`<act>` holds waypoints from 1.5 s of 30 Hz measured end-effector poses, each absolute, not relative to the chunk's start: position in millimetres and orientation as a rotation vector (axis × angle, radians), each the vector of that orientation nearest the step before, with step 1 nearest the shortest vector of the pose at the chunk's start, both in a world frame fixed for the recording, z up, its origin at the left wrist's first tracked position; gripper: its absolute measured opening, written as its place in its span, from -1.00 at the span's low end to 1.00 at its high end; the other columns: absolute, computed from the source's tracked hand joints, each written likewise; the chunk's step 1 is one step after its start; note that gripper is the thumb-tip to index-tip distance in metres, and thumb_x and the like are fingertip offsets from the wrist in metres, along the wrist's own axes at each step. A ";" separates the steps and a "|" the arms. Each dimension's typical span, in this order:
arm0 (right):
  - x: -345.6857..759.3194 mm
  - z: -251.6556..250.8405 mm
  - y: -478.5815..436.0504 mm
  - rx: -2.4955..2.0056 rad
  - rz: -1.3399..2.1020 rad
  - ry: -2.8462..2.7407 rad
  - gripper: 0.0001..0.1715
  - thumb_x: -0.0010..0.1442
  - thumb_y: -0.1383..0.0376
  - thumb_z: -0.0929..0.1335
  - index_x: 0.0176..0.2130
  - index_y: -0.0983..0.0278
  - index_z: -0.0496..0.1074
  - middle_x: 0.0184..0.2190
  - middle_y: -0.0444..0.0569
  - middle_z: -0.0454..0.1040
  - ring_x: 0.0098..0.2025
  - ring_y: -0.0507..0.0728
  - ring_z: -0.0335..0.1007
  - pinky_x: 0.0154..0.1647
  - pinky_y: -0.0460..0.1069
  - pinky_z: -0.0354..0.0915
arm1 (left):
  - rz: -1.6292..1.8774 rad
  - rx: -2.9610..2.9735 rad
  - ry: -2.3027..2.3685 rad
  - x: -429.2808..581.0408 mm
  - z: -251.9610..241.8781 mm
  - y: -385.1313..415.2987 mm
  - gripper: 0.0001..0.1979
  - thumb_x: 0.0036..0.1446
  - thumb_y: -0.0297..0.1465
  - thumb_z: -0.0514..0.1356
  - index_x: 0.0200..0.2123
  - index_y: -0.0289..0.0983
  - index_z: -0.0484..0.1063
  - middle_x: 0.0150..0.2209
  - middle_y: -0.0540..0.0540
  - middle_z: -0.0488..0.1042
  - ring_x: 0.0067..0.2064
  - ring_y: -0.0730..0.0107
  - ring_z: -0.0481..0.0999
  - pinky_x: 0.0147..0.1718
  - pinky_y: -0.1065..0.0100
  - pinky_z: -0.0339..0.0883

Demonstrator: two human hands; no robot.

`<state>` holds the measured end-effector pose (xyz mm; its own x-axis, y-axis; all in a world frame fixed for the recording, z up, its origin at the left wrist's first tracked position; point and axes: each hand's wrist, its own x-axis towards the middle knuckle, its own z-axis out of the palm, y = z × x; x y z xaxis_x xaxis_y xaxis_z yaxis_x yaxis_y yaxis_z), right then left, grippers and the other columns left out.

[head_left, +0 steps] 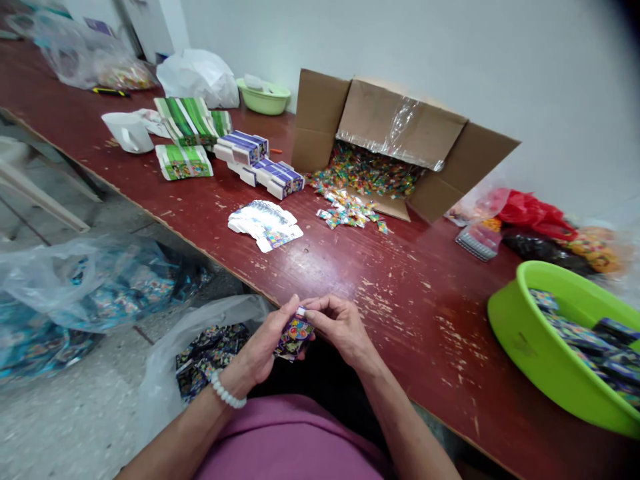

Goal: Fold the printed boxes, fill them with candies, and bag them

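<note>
A small dark printed box (294,335) with colourful pictures is held over my lap, at the table's front edge. My left hand (264,343) is wrapped round its left side and underside. At its upper end, the fingers of my right hand (336,323) pinch a small white flap (301,311). Beyond my hands, a fanned stack of flat white cartons (265,225) lies on the red table (400,300). Behind that, small colourful packets (350,209) spill from an open cardboard box (320,120).
A green tub (530,340) with dark boxes stands at the right. Bundled green cartons (184,162), purple cartons (280,179) and a white mug (128,132) are at the left. Plastic bags (160,360) with filled packs lie below the table's edge.
</note>
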<state>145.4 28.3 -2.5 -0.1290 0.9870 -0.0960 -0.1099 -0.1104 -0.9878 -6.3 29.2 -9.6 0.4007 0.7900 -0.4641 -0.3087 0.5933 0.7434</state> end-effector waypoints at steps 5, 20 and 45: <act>143.7 1.1 22.2 -1.181 1.332 -1.260 -0.78 0.15 0.13 0.45 -0.38 0.24 0.53 -0.27 -0.03 0.62 -0.35 0.09 0.49 -0.31 -0.01 0.43 | 0.775 0.597 0.904 -12.2 -11.8 33.5 -0.58 0.15 -0.08 0.26 -0.15 -0.31 0.63 -0.39 -0.15 0.60 -0.53 0.39 0.48 -0.64 0.43 0.37; 171.6 -28.3 40.2 -1.382 0.907 -1.317 -0.77 0.20 0.14 0.39 -0.22 0.21 0.56 -0.18 0.01 0.54 -0.17 0.16 0.46 -0.09 0.07 0.37 | 0.797 1.172 1.534 -111.5 -45.0 27.1 -0.54 0.04 -0.13 0.29 -0.01 -0.18 0.57 -0.08 -0.15 0.61 -0.04 0.03 0.54 -0.14 0.25 0.39; 167.3 -35.5 44.9 -1.361 1.208 -0.808 -0.31 0.07 0.03 0.48 0.11 0.22 0.33 0.00 0.08 0.52 -0.22 0.13 0.53 -0.41 -0.06 0.41 | 1.079 1.313 1.482 -51.9 -15.8 109.6 -0.73 0.00 -0.18 0.32 -0.43 -0.26 0.39 -0.48 0.02 0.45 -0.42 0.41 0.41 -0.40 0.41 0.23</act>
